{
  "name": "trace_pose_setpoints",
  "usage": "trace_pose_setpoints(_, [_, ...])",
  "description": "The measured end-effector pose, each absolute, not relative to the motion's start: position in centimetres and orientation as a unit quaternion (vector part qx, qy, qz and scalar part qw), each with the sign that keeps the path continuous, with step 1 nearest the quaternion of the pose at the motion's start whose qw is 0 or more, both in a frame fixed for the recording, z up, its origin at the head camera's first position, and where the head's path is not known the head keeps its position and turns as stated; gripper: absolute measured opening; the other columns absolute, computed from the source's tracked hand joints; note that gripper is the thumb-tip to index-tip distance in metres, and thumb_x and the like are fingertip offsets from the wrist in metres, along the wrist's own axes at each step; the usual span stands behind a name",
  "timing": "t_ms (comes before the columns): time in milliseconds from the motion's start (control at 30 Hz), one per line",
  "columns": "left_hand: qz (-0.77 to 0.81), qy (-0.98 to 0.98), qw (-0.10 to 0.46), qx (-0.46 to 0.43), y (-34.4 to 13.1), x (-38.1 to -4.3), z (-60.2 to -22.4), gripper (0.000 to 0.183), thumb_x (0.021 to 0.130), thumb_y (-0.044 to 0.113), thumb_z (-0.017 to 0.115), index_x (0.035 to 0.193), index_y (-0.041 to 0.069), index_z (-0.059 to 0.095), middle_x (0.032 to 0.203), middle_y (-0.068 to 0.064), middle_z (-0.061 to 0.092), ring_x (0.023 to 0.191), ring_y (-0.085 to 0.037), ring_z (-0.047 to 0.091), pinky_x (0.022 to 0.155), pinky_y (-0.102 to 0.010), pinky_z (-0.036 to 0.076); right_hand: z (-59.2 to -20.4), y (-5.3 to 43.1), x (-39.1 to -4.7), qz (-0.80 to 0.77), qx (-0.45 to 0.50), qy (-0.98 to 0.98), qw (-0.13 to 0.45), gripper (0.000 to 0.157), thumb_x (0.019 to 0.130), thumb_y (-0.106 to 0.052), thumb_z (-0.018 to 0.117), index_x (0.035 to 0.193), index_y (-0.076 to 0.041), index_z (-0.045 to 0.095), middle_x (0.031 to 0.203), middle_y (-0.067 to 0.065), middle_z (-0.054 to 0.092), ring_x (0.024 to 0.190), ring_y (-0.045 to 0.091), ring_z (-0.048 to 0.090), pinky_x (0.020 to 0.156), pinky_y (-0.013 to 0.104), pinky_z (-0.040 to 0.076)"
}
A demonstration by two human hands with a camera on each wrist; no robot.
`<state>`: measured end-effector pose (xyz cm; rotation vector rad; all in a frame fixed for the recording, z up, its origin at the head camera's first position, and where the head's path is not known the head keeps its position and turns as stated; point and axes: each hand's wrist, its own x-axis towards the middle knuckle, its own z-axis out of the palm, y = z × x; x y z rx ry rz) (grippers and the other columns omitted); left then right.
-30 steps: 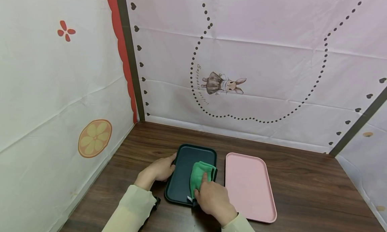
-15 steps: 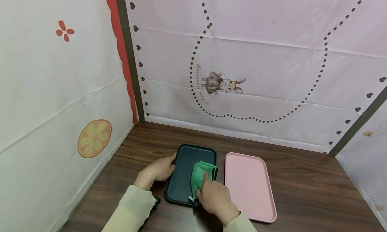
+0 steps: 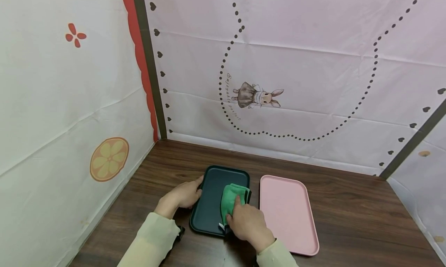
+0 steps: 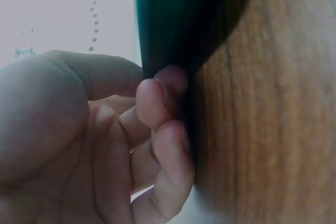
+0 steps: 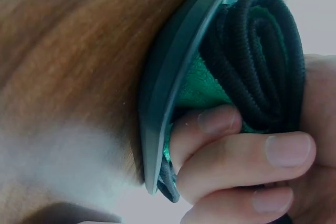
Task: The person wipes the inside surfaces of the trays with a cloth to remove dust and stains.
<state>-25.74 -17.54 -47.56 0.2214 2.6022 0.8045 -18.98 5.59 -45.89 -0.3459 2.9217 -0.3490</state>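
Observation:
A dark teal rectangular tray lies on the wooden table. At its left edge my left hand holds the rim; in the left wrist view the curled fingertips touch the tray's outer wall close to the tabletop. My right hand grips a folded green cloth with dark edging over the tray's right side. The right index finger lies stretched along the cloth's top, while the right wrist view shows other fingers curled round the folds. A small white tag sticks out at the cloth's lower corner.
A pink tray lies just right of the teal one, close to the right forearm. Printed fabric walls border the table at the back and both sides.
My right hand and the cloth have shifted slightly right, and then a little away from me, over the tray. My left hand and both trays stay where they were.

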Motion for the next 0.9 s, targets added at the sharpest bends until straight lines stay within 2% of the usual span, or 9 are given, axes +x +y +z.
trace_pose_setpoints(300, [0.284,0.933,0.207,0.077,-17.5,-25.7,-47.4,0.062,0.111,0.022,0.046,0.167,0.013,0.02,0.058,-0.006,0.06,0.045,-0.016,0.048,0.058,-0.032,0.047,-45.9,5.5,-19.8,-0.118,-0.107,0.982,0.103,0.076,0.1,-0.043,0.065,0.154,0.005,0.043,0.077,0.017,0.069,0.062,0.026,0.064,0.052,0.045,0.052])
trace_pose_setpoints(600, [0.288,0.932,0.206,0.074,-17.5,-25.7,-47.4,0.062,0.111,0.022,0.046,0.167,0.014,0.02,0.058,-0.006,0.059,0.045,-0.016,0.048,0.055,-0.031,0.046,-45.8,5.4,-20.7,-0.106,-0.105,0.984,0.098,0.075,0.099,-0.042,0.066,0.153,0.005,0.044,0.099,0.023,0.074,0.077,0.034,0.071,0.063,0.052,0.058])
trace_pose_setpoints(900, [0.287,0.932,0.206,0.075,-17.5,-25.7,-47.5,0.062,0.111,0.022,0.046,0.167,0.014,0.019,0.058,-0.007,0.06,0.045,-0.016,0.047,0.054,-0.031,0.046,-45.4,5.2,-21.5,-0.099,-0.103,0.985,0.1,0.073,0.1,-0.041,0.065,0.153,0.005,0.045,0.104,0.022,0.075,0.084,0.035,0.073,0.067,0.051,0.059])
